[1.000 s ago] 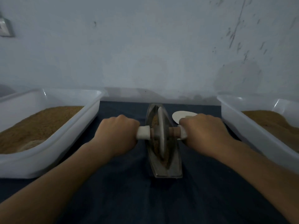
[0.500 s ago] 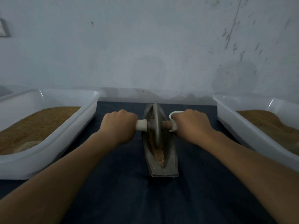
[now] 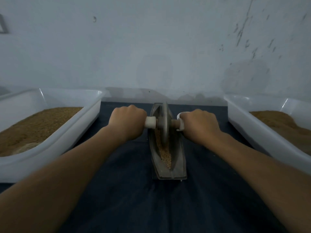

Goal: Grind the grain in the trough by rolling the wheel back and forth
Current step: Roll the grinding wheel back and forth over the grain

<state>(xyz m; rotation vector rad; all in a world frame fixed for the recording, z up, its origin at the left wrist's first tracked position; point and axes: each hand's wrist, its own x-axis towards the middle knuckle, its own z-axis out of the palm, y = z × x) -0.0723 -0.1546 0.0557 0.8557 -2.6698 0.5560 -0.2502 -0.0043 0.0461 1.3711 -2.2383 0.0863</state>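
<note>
A narrow metal trough [image 3: 178, 169] lies lengthwise on the dark cloth in front of me. Tan grain [image 3: 165, 157] fills its groove in the near half. The grey metal wheel [image 3: 165, 125] stands upright in the groove near the trough's far end. An axle runs through the wheel with a white handle on each side. My left hand [image 3: 127, 121] grips the left handle [image 3: 150, 124]. My right hand [image 3: 199, 124] grips the right handle, of which only the inner end [image 3: 180, 124] shows. Both arms are stretched forward.
A white plastic tub [image 3: 55, 142] with brown grain stands to the left, another tub [image 3: 262, 132] with grain to the right. A dark blue cloth [image 3: 151, 207] covers the table. A grey wall rises just behind the trough. A white round object peeks out behind my right hand.
Both hands have pushed the wheel away from me along the trough, from its middle to its far end. More grain now shows in the near half of the groove.
</note>
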